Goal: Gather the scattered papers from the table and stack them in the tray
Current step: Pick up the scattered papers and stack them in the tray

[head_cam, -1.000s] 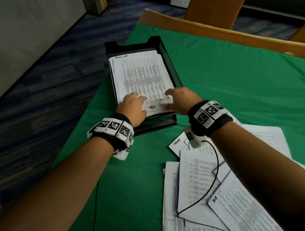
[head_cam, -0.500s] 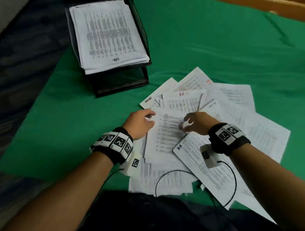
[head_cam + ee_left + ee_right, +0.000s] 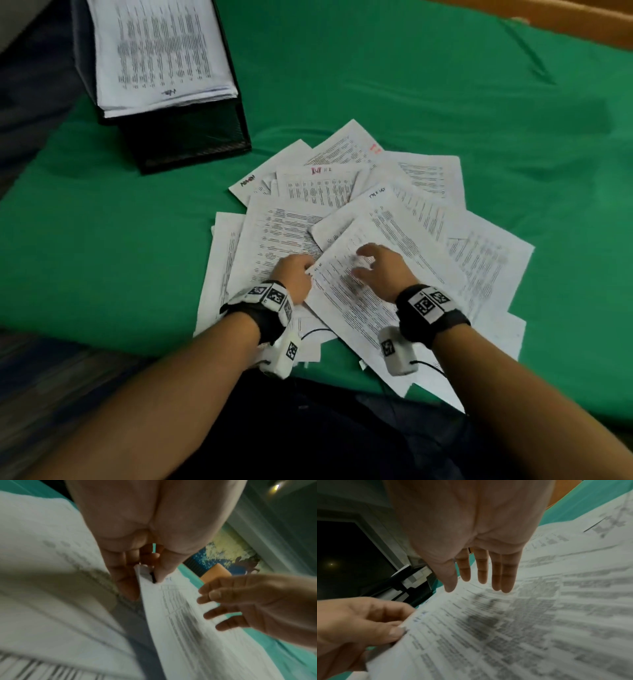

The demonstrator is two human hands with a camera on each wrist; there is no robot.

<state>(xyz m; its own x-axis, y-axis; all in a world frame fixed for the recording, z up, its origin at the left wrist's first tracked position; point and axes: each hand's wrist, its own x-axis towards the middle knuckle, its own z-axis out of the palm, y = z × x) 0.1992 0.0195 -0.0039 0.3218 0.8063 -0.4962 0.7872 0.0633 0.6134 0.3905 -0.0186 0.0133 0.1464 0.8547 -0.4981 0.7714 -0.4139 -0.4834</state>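
Observation:
Several printed sheets lie fanned and overlapping on the green table [image 3: 394, 85], forming the scattered papers [image 3: 318, 192]. The top sheet [image 3: 394, 246] lies slanted over them. My left hand [image 3: 296, 274] pinches that sheet's near-left corner between thumb and fingers, seen close in the left wrist view [image 3: 149, 573] and from the side [image 3: 397, 626]. My right hand [image 3: 373, 265] hovers just over the same sheet with fingers [image 3: 481, 572] spread and straight, holding nothing. The black mesh tray [image 3: 191, 137] stands at the far left, with a stack of papers [image 3: 161, 51] in it.
A wooden edge [image 3: 582, 20] borders the table at the far right. Bare green cloth lies left of the paper pile and behind it. Cables from the wrist cameras [image 3: 397, 353] trail over the near sheets. The table's near edge runs under my forearms.
Both hands left the stack in the tray and came back to the scattered pile. The left hand has taken hold of a corner of the top sheet; the right hand has opened above it.

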